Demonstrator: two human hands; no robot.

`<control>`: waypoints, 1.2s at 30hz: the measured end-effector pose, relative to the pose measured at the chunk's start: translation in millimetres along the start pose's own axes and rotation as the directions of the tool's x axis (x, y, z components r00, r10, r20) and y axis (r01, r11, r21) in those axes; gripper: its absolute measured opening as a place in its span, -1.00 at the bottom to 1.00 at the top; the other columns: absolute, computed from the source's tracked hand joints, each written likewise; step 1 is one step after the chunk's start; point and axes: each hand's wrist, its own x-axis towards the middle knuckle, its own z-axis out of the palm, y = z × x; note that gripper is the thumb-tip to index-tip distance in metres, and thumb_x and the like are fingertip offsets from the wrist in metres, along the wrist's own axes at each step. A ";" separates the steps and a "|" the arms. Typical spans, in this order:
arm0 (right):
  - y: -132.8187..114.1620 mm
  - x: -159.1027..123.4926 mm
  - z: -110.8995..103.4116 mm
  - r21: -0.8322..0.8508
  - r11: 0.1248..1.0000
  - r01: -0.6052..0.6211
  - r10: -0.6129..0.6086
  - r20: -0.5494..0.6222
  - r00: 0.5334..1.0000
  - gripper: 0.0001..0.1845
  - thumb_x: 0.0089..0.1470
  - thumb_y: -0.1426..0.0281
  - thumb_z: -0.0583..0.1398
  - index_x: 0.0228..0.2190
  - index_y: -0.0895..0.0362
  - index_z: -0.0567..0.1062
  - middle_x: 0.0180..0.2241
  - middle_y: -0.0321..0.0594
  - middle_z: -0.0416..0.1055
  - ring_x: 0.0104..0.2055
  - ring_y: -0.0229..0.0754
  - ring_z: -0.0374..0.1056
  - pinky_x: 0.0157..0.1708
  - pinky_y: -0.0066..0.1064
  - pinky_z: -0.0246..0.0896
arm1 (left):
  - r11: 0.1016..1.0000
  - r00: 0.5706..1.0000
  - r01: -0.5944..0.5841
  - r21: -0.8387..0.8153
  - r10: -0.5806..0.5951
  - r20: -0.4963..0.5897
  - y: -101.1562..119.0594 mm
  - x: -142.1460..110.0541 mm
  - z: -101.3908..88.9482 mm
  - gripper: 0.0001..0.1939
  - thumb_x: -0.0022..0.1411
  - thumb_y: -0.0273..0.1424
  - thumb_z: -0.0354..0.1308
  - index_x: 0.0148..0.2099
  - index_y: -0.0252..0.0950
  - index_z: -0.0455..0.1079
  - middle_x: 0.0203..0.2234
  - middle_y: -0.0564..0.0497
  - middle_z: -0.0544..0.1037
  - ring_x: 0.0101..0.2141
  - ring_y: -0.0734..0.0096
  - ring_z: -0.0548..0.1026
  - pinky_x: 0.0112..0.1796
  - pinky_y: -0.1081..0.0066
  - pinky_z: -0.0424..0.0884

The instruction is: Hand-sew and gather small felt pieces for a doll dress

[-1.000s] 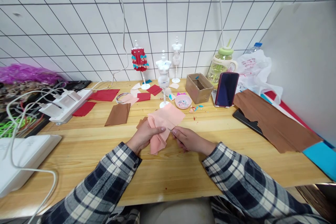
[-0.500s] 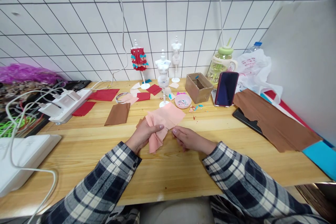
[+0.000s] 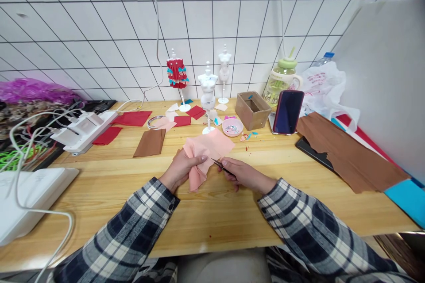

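Observation:
Pinched under the thumb of my left hand (image 3: 183,167) is a sheet of pink fabric (image 3: 216,142), bunched and folded at its lower left. My right hand (image 3: 244,172) is closed round a small pair of dark scissors (image 3: 220,166). Their tips point left and meet the fabric's edge near my left thumb. The scissors' handles are largely hidden by my fingers. Just beyond the fabric stands a white mini mannequin (image 3: 208,90) on a stand.
A pink dish (image 3: 232,127) of small beads and a cardboard box (image 3: 253,110) stand behind my right hand. A phone (image 3: 287,112) leans upright further right. Brown fabric (image 3: 352,152) lies at the right, a folded brown piece (image 3: 149,143) and a power strip (image 3: 84,132) at the left.
In my right hand the scissors have turned, so their dark blades and body now show more clearly. My left hand keeps its hold on the pink fabric. The whole view has shifted slightly.

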 end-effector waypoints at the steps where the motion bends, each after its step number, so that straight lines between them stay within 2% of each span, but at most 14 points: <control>1: 0.0 0.2 0.2 -0.004 1.000 0.002 -0.002 -0.001 1.000 -0.57 0.25 0.01 -0.05 -0.30 0.11 0.30 -0.63 -0.46 0.01 -0.67 -0.38 -0.07 -0.74 -0.54 0.18 | 1.000 1.000 -0.002 0.006 0.002 0.003 -0.1 0.0 0.1 -0.40 -0.07 -0.47 0.42 0.06 -0.41 0.41 -0.06 -0.28 0.56 -0.13 0.06 0.57 -0.04 0.14 0.44; 8: -1.1 0.4 6.5 -0.011 1.000 0.010 -0.011 -0.043 0.999 -0.65 0.28 0.09 -0.05 -0.28 0.10 0.29 -0.62 -0.45 0.05 -0.66 -0.37 -0.01 -0.75 -0.57 0.17 | 1.000 1.000 -0.003 0.029 0.003 0.004 -0.7 -0.7 1.6 -0.41 -0.07 -0.45 0.43 0.05 -0.41 0.42 -0.08 -0.26 0.58 -0.14 0.05 0.58 -0.04 0.12 0.44; 14: -2.7 -1.0 10.3 0.027 1.000 0.008 -0.007 -0.059 0.998 -0.73 0.28 0.16 -0.04 -0.26 0.09 0.28 -0.60 -0.47 0.01 -0.69 -0.40 -0.08 -0.79 -0.56 0.17 | 1.000 0.999 -0.001 0.020 0.000 0.042 -1.8 -1.1 2.5 -0.43 -0.06 -0.45 0.42 0.05 -0.38 0.43 -0.06 -0.23 0.57 -0.14 0.07 0.58 -0.04 0.13 0.44; 21: 1.8 0.9 8.7 0.097 0.995 0.022 -0.018 -0.044 0.999 -0.72 0.26 0.14 -0.04 -0.26 0.08 0.27 -0.62 -0.51 -0.02 -0.72 -0.42 -0.13 -0.81 -0.56 0.15 | 0.999 0.999 -0.039 -0.009 0.039 -0.012 -1.8 1.7 0.7 -0.47 -0.04 -0.45 0.41 0.01 -0.41 0.43 -0.13 -0.24 0.60 -0.23 0.17 0.60 -0.11 0.23 0.48; 26: -0.5 -0.5 9.9 0.111 0.994 0.005 0.002 -0.064 0.998 -0.75 0.27 0.18 -0.04 -0.28 0.08 0.27 -0.62 -0.51 -0.01 -0.73 -0.42 -0.13 -0.81 -0.58 0.13 | 0.998 0.998 -0.058 -0.022 0.058 0.002 -3.7 3.4 -2.1 -0.50 -0.03 -0.45 0.40 -0.01 -0.42 0.44 -0.15 -0.23 0.61 -0.23 0.19 0.59 -0.12 0.27 0.48; 31: -4.2 -2.0 10.5 0.089 0.996 -0.005 0.012 -0.081 0.997 -0.80 0.28 0.25 -0.07 -0.29 0.08 0.26 -0.62 -0.50 0.00 -0.72 -0.41 -0.12 -0.81 -0.57 0.13 | 0.998 0.998 -0.058 -0.022 0.058 0.000 -3.8 4.1 -3.2 -0.49 -0.04 -0.44 0.41 0.00 -0.42 0.44 -0.14 -0.24 0.60 -0.21 0.17 0.59 -0.10 0.25 0.47; 36: -2.3 -0.3 9.4 0.078 0.997 0.003 0.002 -0.069 0.998 -0.78 0.27 0.22 -0.06 -0.28 0.08 0.27 -0.62 -0.49 0.00 -0.71 -0.40 -0.13 -0.80 -0.55 0.15 | 0.999 0.999 -0.035 0.012 0.034 0.015 -3.2 1.8 -3.1 -0.46 -0.02 -0.45 0.40 0.04 -0.41 0.43 -0.06 -0.27 0.57 -0.15 0.10 0.58 -0.05 0.17 0.44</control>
